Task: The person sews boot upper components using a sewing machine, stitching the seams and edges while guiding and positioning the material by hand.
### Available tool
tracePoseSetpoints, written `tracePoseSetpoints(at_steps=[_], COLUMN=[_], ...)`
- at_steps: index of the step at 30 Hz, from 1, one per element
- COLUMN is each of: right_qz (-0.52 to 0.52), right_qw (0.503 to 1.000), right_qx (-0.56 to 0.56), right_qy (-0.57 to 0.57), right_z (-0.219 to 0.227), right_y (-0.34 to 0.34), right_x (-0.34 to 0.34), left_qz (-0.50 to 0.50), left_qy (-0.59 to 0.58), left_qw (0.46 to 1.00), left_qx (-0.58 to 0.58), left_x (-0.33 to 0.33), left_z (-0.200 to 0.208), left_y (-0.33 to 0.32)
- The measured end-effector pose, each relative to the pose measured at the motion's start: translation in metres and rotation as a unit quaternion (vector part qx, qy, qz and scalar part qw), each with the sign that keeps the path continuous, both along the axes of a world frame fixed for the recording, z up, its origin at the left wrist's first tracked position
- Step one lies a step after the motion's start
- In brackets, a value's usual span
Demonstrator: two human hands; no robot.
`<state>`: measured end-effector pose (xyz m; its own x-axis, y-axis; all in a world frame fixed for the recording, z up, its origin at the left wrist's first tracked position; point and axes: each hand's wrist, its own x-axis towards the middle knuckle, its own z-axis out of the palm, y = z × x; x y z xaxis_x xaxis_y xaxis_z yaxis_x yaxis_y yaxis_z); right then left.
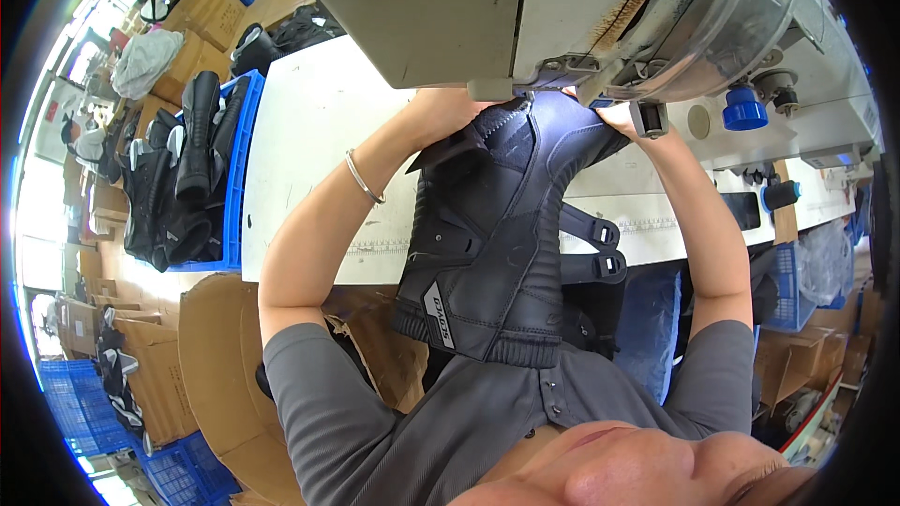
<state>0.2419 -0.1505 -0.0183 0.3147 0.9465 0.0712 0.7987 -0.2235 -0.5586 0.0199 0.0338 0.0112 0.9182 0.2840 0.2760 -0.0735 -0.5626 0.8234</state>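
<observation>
A black motorcycle-style boot upper point(492, 244) stretches from under the sewing machine head point(441, 14) down toward my lap. It has ribbed panels, a pale label near its gathered edge, and straps with buckles point(605, 248) sticking out on its right. Against its far left side my left hand point(448, 112) is closed, with a silver bangle on the wrist. My right hand point(621, 118) grips its far right edge, close to the machine's metal parts. The machine head covers most of the fingers of both hands. A light shines on the leather by the needle area, which is itself hidden.
The white table point(300, 150) carries a printed ruler strip. Left of it, a blue crate point(246, 164) holds several black boot uppers. A cardboard box point(220, 356) stands below. At right are a thread spool point(780, 195), a dark flat device point(742, 210) and a blue knob point(742, 111).
</observation>
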Motion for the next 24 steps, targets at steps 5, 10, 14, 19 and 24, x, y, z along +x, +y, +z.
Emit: tracePoseSetpoints(at_steps=[5, 10, 14, 19, 24], right_qz=[-0.054, -0.054, -0.055, -0.054, -0.051], right_qw=[0.998, 0.996, 0.991, 0.982, 0.968], right_qx=[0.029, 0.073, 0.109, 0.157, 0.207], right_qy=[0.026, -0.019, -0.053, -0.094, -0.133], right_z=[0.004, -0.001, -0.008, -0.024, -0.019], right_y=[0.000, -0.005, -0.004, -0.010, -0.024], right_x=[0.003, 0.010, 0.022, 0.025, -0.015], left_qz=[-0.019, -0.025, -0.051, -0.065, -0.079], left_qy=[0.011, 0.035, 0.047, 0.033, 0.017], left_qw=[1.000, 0.999, 0.992, 0.992, 0.991], left_qx=[-0.002, -0.003, -0.104, -0.106, -0.107], left_x=[0.006, 0.012, 0.018, 0.024, 0.026], left_z=[-0.006, -0.009, -0.013, -0.019, -0.019], left_y=[0.013, 0.026, 0.036, 0.044, 0.046])
